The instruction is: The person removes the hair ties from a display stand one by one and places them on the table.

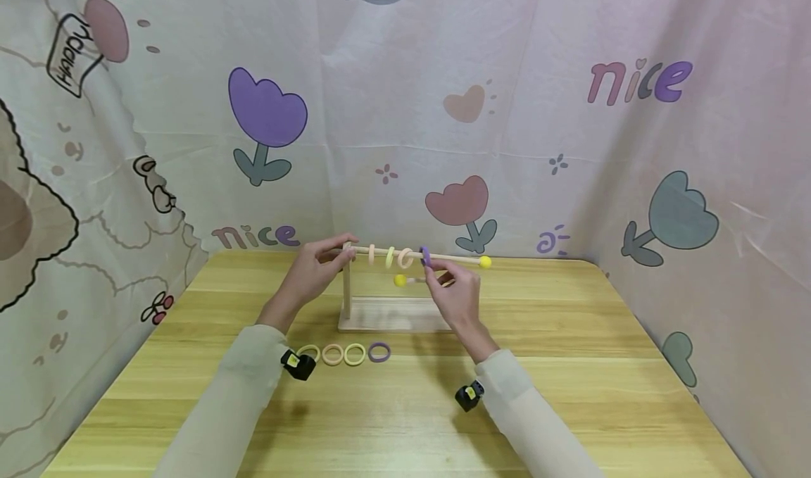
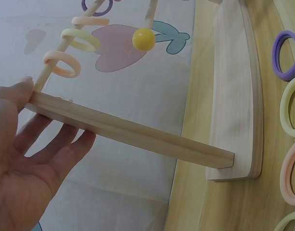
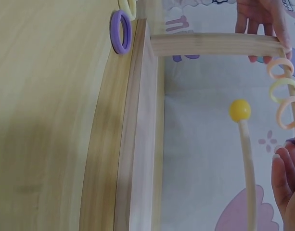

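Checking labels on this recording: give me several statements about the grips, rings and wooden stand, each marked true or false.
1. The right grip holds a purple ring. True.
2. The left grip holds a yellow ring. False: it holds the wooden post's top.
3. Four rings lie on the table. True.
4. The ball tipping the upper rod is purple. False: the ball is yellow.
5. Nearest the left grip on the upper rod is a peach ring. True.
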`<state>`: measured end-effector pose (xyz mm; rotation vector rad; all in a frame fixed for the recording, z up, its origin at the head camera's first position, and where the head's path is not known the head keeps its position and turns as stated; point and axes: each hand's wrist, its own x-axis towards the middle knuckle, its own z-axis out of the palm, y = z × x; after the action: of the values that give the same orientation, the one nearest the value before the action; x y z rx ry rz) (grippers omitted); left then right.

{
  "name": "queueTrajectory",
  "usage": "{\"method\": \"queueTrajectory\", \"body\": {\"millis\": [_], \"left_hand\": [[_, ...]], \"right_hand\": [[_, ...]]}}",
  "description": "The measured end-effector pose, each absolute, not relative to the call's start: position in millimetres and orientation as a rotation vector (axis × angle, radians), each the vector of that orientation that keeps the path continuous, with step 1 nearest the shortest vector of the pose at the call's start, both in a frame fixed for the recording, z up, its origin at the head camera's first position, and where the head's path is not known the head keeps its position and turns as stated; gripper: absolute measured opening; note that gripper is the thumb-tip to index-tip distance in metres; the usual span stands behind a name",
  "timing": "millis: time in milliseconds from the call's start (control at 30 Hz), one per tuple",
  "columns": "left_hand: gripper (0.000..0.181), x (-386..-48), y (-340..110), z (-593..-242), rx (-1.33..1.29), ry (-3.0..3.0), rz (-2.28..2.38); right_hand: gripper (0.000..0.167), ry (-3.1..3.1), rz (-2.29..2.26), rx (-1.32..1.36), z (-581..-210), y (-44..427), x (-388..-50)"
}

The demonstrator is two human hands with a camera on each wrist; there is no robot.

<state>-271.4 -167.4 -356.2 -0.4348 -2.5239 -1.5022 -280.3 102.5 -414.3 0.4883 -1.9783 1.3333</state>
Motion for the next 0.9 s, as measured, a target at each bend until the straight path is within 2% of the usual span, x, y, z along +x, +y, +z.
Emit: {"method": "queueTrajectory", "body": {"millis": [233,900], "left_hand": [[0.037,-284,-173,-370,-0.442,-2.51,-1.495],[0.033,-284,-174,-370,-0.469,-2.491,-1.507]], "right_hand": [[0.007,-1.948,1.307,0.493,-416,108,-281],[0.007,-1.907,1.286,0.369,-421,128,-280]]}}
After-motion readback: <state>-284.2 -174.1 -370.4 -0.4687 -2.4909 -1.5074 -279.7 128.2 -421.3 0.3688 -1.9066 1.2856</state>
